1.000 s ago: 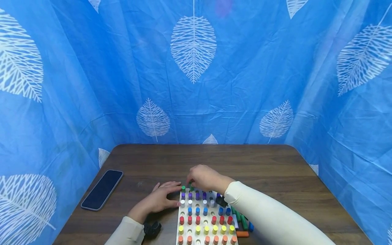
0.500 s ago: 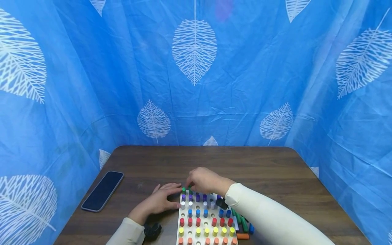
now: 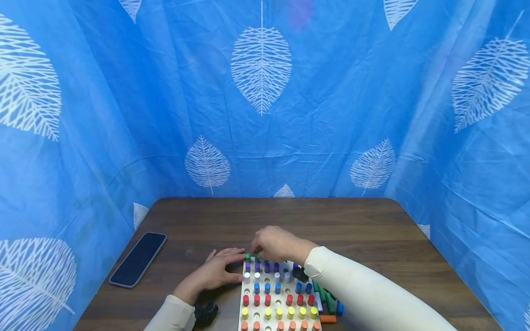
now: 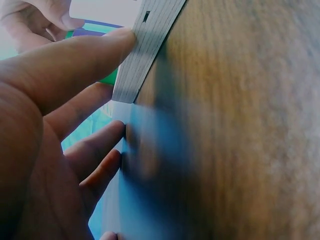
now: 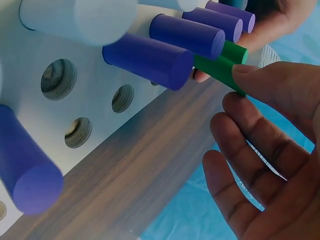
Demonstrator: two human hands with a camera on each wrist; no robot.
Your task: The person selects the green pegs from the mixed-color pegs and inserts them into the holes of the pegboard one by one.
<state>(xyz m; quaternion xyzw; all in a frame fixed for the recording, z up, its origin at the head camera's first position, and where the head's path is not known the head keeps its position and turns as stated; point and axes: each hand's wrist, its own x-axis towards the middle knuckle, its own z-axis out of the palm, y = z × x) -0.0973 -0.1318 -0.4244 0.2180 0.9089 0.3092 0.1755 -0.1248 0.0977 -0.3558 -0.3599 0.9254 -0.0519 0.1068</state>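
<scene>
At the far row of the pegboard (image 5: 95, 106), just beside the corner green peg (image 3: 248, 257), pinching a second green peg (image 5: 218, 72) between thumb and forefinger of the right hand (image 3: 276, 243); can't tell whether fully seated. Touching the board's left side with the left hand (image 3: 217, 270), fingers relaxed. Seeing loose pegs (image 3: 330, 304) on the table (image 3: 207, 216) to the right, phone (image 3: 138, 259) well apart at left.
</scene>
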